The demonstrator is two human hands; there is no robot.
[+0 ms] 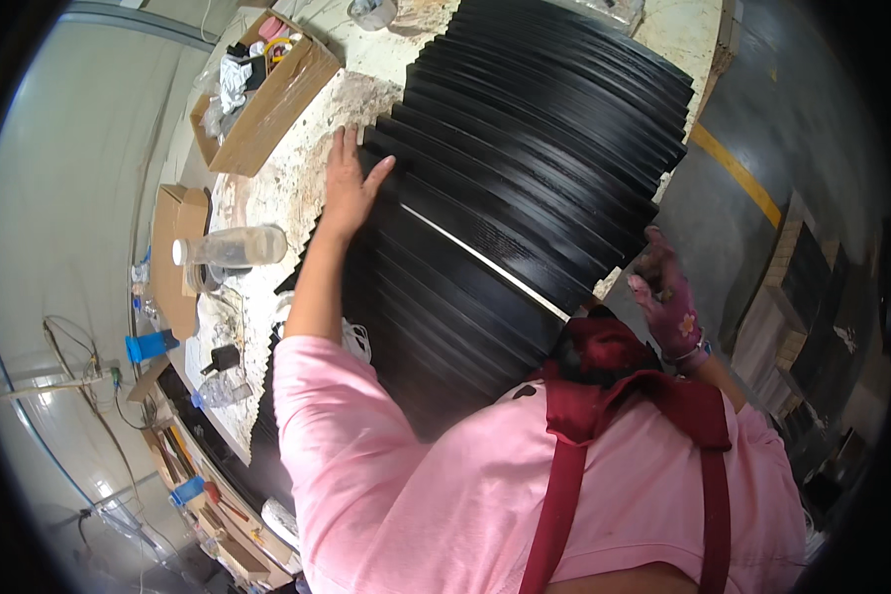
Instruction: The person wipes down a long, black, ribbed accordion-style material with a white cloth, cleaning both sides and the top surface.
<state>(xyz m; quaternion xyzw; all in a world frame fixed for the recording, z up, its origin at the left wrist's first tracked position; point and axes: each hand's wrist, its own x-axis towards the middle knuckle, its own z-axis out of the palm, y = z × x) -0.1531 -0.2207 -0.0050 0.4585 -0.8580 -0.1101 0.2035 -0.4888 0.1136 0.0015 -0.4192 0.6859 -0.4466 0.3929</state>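
Observation:
Black ridged strips (535, 129) lie side by side in a wide pleated spread across the worktable. A pale slit runs slantwise between this far group and a nearer group of dark strips (436, 297). My bare left hand (349, 188) lies on the left end of the strips by the slit, fingers stretched forward and thumb out to the side. My right hand (668, 302), in a pink-purple glove with a flower on it, is by the right ends of the strips. Its fingers are apart and slightly bent, with nothing visible in them.
At the far left of the worktable (366, 96) stands a cardboard box (277, 104) of odds and ends. A cloudy plastic jar (238, 247) lies near an open carton (180, 257). Tape (371, 12) sits at the back. Stacked boards (797, 287) stand on the right floor.

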